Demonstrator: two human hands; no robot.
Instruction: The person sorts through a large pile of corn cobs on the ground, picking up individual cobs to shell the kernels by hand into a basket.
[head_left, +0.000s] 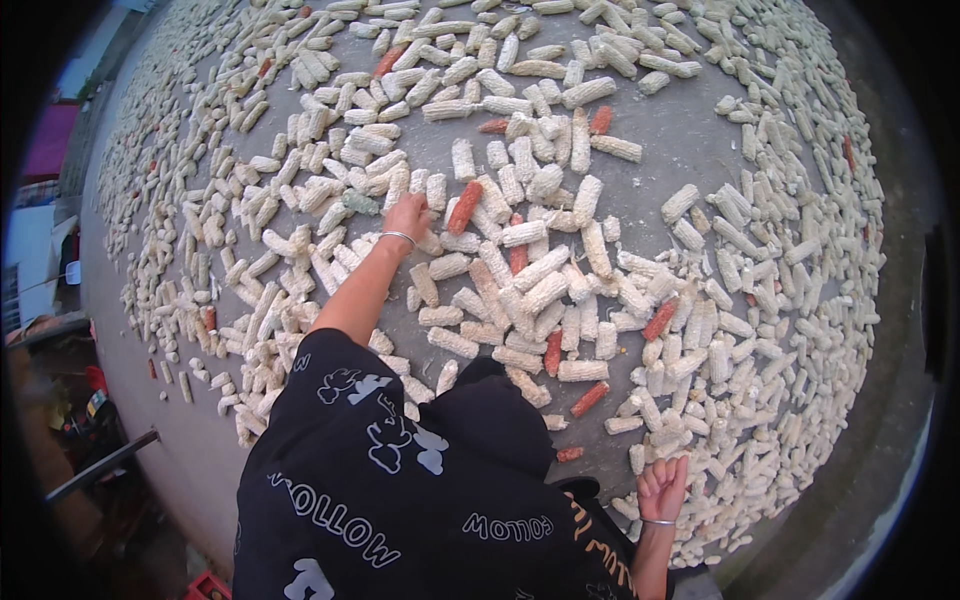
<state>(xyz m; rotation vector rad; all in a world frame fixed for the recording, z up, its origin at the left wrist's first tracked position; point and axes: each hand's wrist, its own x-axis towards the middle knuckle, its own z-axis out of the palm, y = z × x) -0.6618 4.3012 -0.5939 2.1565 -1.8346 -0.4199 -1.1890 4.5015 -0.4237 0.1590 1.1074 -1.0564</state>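
Observation:
Pale, bare corn cobs lie scattered and heaped over a grey concrete floor, with several red cobs among them. My left hand, a silver bangle at its wrist, reaches down onto pale cobs; its fingers are partly hidden, so a grip cannot be made out. Just right of it lies a red corn cob, and to its left a greenish cob. At the lower right my right hand, also with a bangle, has curled fingers beside a pale corn cob. Whether it holds anything is unclear.
Cobs surround my dark-clothed legs on both sides. The concrete floor shows between the heaps. At the left the floor ends at an edge, with a metal bar and a red crate beyond. A darker strip of ground runs along the right.

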